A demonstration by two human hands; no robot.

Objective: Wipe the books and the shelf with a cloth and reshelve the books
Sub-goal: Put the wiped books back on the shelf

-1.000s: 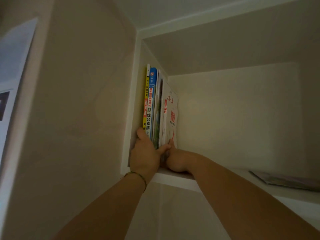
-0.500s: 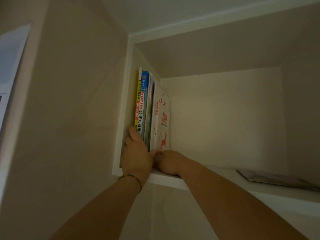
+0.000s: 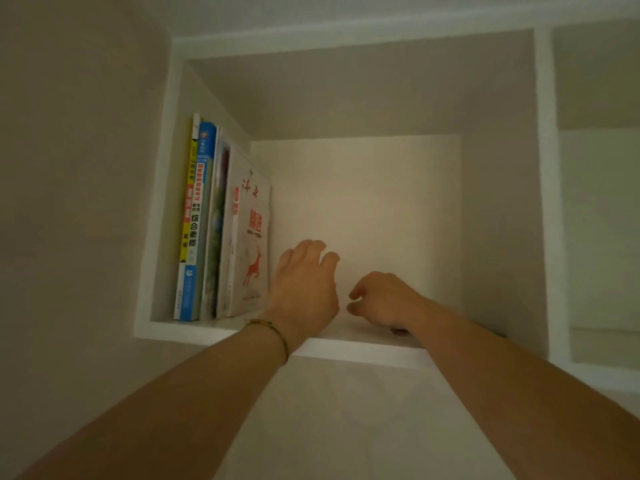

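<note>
Several books stand upright against the left wall of a high white shelf compartment. The outermost one has a white cover with red characters and a red deer; a blue-spined one stands near the wall. My left hand, with a thin bracelet at the wrist, hovers just right of the books with its fingers loosely bent, holding nothing. Further right, my right hand rests low on the shelf board with fingers loosely curled and nothing visible in it. No cloth is in view.
The compartment's right part is bare up to its right wall. A second compartment lies beyond a white divider at the far right. A beige wall runs along the left.
Both hands have let go of the books and moved right, away from them. The view has shifted right. The flat booklet seen earlier on the right of the shelf is no longer visible.
</note>
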